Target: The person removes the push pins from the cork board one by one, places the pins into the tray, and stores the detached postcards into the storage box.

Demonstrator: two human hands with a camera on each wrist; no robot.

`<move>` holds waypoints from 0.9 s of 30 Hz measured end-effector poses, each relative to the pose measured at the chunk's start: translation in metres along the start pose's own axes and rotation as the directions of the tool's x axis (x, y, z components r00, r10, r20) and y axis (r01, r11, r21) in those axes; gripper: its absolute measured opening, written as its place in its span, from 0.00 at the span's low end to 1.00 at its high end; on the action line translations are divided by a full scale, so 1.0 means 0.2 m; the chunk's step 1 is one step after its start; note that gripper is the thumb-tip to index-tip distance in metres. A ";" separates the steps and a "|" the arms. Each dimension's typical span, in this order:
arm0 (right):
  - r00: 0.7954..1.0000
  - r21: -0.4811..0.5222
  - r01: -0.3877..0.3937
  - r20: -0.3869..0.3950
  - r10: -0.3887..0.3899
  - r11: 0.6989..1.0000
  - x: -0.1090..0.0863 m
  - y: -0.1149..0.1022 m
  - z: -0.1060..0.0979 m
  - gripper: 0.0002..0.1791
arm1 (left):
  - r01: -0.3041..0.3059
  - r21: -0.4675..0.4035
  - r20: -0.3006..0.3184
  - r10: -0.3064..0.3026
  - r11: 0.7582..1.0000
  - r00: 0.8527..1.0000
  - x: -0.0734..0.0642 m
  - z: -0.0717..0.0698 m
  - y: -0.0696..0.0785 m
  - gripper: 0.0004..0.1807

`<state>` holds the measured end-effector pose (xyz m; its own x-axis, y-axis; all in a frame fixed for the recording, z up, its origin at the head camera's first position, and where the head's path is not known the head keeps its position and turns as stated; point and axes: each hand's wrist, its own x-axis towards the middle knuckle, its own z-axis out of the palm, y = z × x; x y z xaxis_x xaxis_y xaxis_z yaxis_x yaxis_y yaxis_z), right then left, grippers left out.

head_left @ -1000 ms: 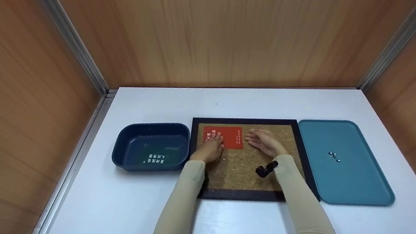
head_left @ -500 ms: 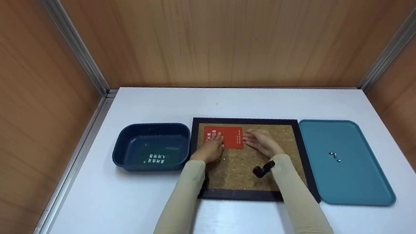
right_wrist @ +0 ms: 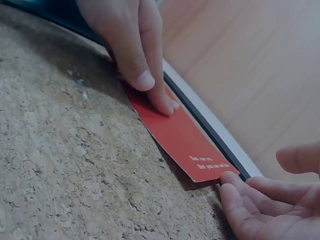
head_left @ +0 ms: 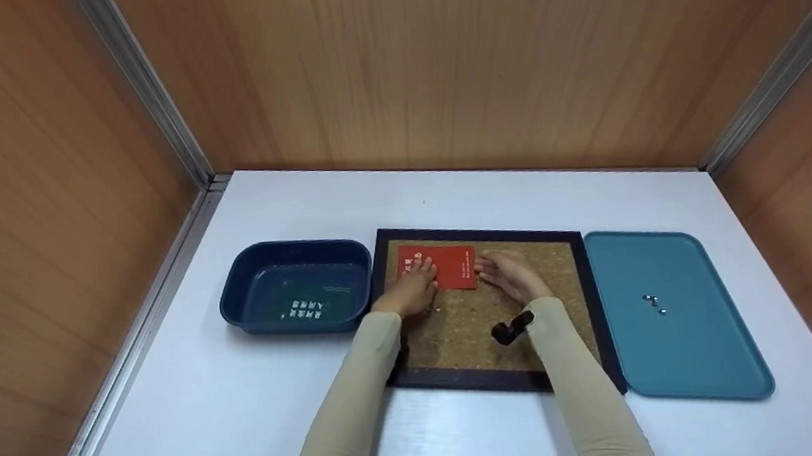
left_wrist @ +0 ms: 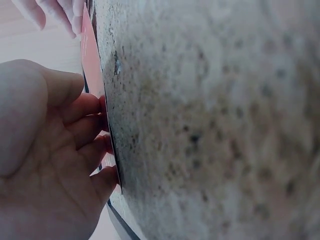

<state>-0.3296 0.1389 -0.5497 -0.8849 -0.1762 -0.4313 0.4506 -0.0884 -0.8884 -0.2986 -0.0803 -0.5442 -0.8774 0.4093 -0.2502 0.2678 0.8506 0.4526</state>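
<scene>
A red card (head_left: 458,266) with white print lies on a black-framed cork board (head_left: 460,341), near its far left corner. My left hand (head_left: 410,294) rests with its fingers on the card's left part, pressing it to the cork. At the card's right edge is my right hand (head_left: 517,277), its fingertips touching that edge. In the right wrist view, the right thumb stands apart from the other fingers, and the card (right_wrist: 175,137) has its near edge slightly raised off the cork. The left wrist view shows the left fingertips on the card's surface.
Left of the board stands a dark blue basin (head_left: 238,323) with white lettering inside. A flat teal tray (head_left: 689,357) lies against the right side, with several small shiny metal pieces (head_left: 650,300) on it. Wooden panels enclose the white table (head_left: 468,435) at back and sides.
My right hand has moved a little left, bringing its fingertips to the card's right edge. The left hand has stayed in place on the card.
</scene>
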 end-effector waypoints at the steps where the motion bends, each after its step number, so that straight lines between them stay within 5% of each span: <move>1: 1.000 -0.002 0.004 0.002 -0.004 1.000 0.00 0.00 0.00 0.24 | 0.001 0.002 0.001 -0.001 1.000 1.000 0.00 0.00 0.00 0.27; 21: 0.997 -0.161 0.078 -0.008 -0.080 0.984 0.00 0.05 0.11 0.22 | 0.013 0.002 -0.004 -0.013 1.000 1.000 -0.01 0.00 -0.01 0.27; 27: 0.986 -0.348 0.130 -0.050 -0.157 0.928 0.01 0.07 0.15 0.25 | 0.020 0.006 -0.002 -0.020 1.000 1.000 -0.01 0.01 -0.01 0.27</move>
<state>-0.3208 0.1075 -0.5587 -0.9494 -0.1111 -0.2938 0.2619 0.2360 -0.9358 -0.2972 -0.0820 -0.5455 -0.8834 0.3918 -0.2572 0.2530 0.8606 0.4420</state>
